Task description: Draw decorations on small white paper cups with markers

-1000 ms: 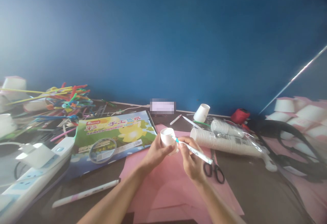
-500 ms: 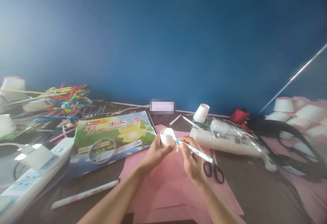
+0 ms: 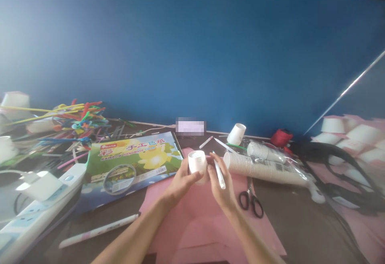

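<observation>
A small white paper cup (image 3: 197,163) is held by my left hand (image 3: 182,179), the fingers wrapped round its left side and the thumb across its front. Its open rim faces up and toward me. My right hand (image 3: 221,179), just right of the cup, grips a white marker pen (image 3: 219,171) between thumb and fingers. The marker slants with its tip end pointing away and up, apart from the cup's front. Both hands are above pink paper (image 3: 192,220) on the dark table. Black-handled scissors (image 3: 250,202) lie to the right of my right hand.
A colour-paper pack (image 3: 132,159) with a tape roll (image 3: 119,179) lies left, beside a power strip (image 3: 45,204) and pipe cleaners (image 3: 81,117). Another marker (image 3: 99,230) lies in front. Stacked cups (image 3: 264,167) in plastic and a red thread spool (image 3: 281,137) sit right. A blue partition (image 3: 192,51) stands behind.
The marker's tip has come away from the cup, and my right hand has turned it to a steeper, more forward-pointing angle. My left hand still holds the cup in nearly the same place.
</observation>
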`<action>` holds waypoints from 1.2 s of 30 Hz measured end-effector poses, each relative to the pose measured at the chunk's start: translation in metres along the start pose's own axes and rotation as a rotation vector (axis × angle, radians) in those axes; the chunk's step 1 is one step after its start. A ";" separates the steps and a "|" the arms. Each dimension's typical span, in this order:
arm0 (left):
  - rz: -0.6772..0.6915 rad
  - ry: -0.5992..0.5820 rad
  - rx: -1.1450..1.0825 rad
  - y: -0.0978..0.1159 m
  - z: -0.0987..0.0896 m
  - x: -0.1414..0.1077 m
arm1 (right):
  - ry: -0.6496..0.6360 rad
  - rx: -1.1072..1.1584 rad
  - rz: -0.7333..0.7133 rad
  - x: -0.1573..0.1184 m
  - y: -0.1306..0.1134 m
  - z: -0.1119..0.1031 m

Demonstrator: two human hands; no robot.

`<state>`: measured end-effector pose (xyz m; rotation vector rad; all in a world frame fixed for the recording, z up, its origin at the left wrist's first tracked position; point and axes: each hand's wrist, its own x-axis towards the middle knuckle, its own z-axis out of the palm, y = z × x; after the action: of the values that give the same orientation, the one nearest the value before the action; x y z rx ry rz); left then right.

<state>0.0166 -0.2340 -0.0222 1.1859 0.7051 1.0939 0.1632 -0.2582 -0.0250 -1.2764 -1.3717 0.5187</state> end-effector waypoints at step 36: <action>0.034 -0.060 -0.087 -0.003 0.002 0.007 | 0.117 -0.160 -0.274 -0.008 0.002 0.004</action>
<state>0.0215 -0.2286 -0.0241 1.1555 0.5875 1.1022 0.1584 -0.2628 -0.0311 -1.2011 -1.4821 0.1463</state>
